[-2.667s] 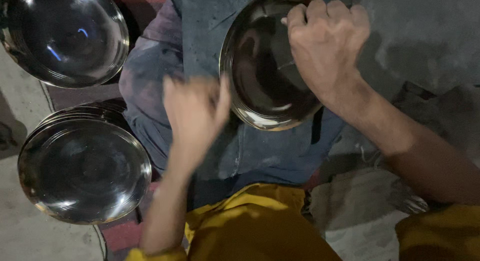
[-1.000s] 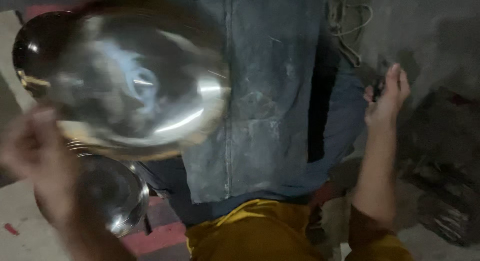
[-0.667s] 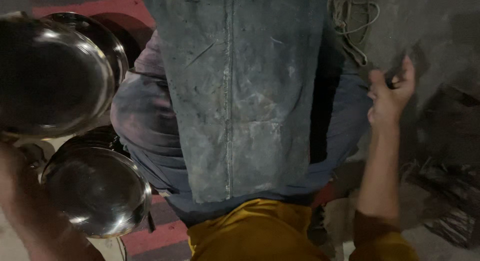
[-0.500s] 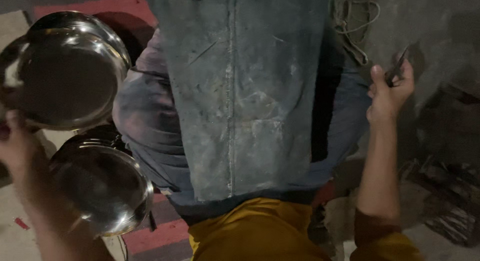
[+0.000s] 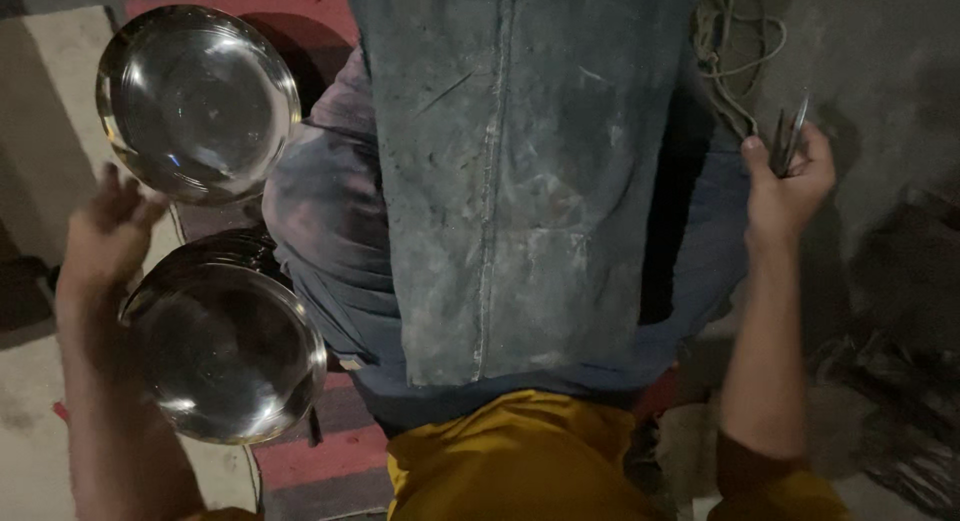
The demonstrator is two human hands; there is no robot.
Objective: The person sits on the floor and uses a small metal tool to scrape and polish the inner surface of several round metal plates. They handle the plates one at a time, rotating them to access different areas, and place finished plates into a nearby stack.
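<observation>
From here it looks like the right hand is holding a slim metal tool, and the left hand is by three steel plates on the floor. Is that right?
Not quite. The head view shows two steel plates, not three: an upper plate and a lower plate, with the left hand open between them. The rest holds: the right hand grips a slim metal tool.

The person wears a yellow top. Its sleeve (image 5: 775, 491) ends on the forearm, well below the right hand (image 5: 785, 186). The cloth looks thick and folds softly. The arm above the sleeve is bare, right up to the hand. The left hand (image 5: 105, 236) is bare too, and so is the arm below it. Between the two arms, the yellow front (image 5: 520, 456) of the top bunches up in a big soft lump. No rings, watch or bands show on either hand.
</observation>
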